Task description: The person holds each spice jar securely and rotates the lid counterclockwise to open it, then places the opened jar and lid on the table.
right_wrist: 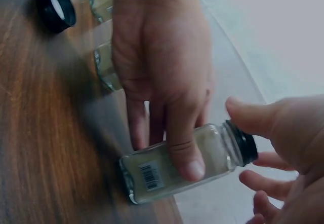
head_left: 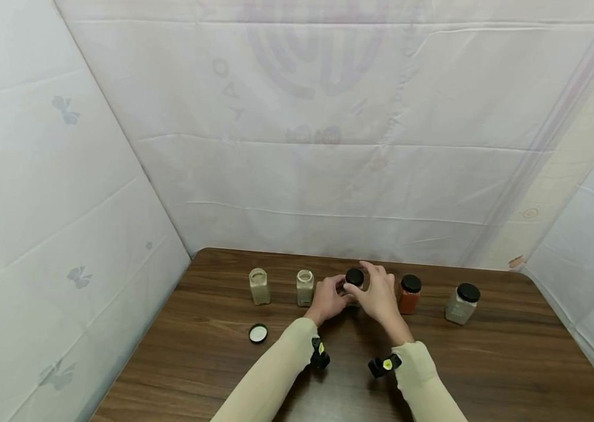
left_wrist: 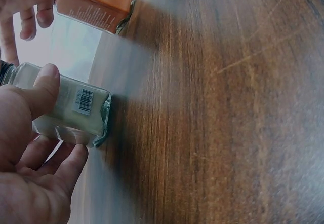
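Observation:
My left hand (head_left: 328,299) grips the body of a square glass spice jar (right_wrist: 167,171) with pale contents, thumb on one side and fingers on the other. A small barcode label (left_wrist: 83,101) shows near the jar's base. The jar has a black lid (right_wrist: 244,142) on its neck. Around that lid my right hand (head_left: 378,293) is spread, with the thumb at one side of it. In the left wrist view, several right-hand fingers (left_wrist: 45,16) hang loose and apart from the jar.
Two lidless jars with pale contents, one at far left (head_left: 259,287) and one nearer (head_left: 304,288), stand left of my hands. A loose black lid (head_left: 258,333) lies white side up in front. Rightward stand an orange-filled jar (head_left: 409,295) and a pale jar (head_left: 462,305), both black-lidded.

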`<state>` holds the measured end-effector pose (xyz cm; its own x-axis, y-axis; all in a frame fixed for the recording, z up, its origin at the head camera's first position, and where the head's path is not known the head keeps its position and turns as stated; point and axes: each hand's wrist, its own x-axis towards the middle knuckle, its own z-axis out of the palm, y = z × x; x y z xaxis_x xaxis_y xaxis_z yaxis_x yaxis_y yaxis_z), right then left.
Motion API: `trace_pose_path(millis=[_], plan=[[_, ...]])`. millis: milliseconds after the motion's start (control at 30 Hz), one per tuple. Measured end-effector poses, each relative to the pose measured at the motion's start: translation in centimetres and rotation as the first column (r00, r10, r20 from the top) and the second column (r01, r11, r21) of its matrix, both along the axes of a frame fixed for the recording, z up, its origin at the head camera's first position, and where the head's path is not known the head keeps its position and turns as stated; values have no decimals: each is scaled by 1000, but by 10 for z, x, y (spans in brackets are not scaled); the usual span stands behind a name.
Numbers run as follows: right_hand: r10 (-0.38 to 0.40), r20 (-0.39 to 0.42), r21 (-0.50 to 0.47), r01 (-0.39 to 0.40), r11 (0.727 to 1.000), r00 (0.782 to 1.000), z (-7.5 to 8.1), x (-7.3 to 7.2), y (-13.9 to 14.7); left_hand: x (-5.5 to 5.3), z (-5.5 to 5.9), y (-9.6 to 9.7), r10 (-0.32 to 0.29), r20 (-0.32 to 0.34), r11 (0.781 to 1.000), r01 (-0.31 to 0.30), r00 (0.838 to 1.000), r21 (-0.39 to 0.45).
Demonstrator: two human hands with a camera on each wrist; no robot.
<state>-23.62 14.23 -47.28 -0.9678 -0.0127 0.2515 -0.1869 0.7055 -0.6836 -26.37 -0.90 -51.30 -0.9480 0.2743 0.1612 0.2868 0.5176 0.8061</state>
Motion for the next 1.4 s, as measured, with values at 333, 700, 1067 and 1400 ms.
trace_pose_path(millis=[333, 700, 1067, 1400], plan=[[-158, -25, -16, 158, 987, 987, -5, -4, -9, -1, 1, 0, 4, -33, 1000, -4, 999, -17], [6, 29, -29, -5, 1000, 1000, 4, -3, -3, -1, 2, 0, 3, 12, 1000, -3, 1000, 14], [-25, 40, -7, 26, 1000, 999, 3, -2, -3, -1, 2, -1, -2, 6, 1000, 2, 1000, 4], [-141, 23, -28, 142, 990, 990, -6, -3, -9, -2, 1, 0, 10, 15, 1000, -10, 1000, -8]])
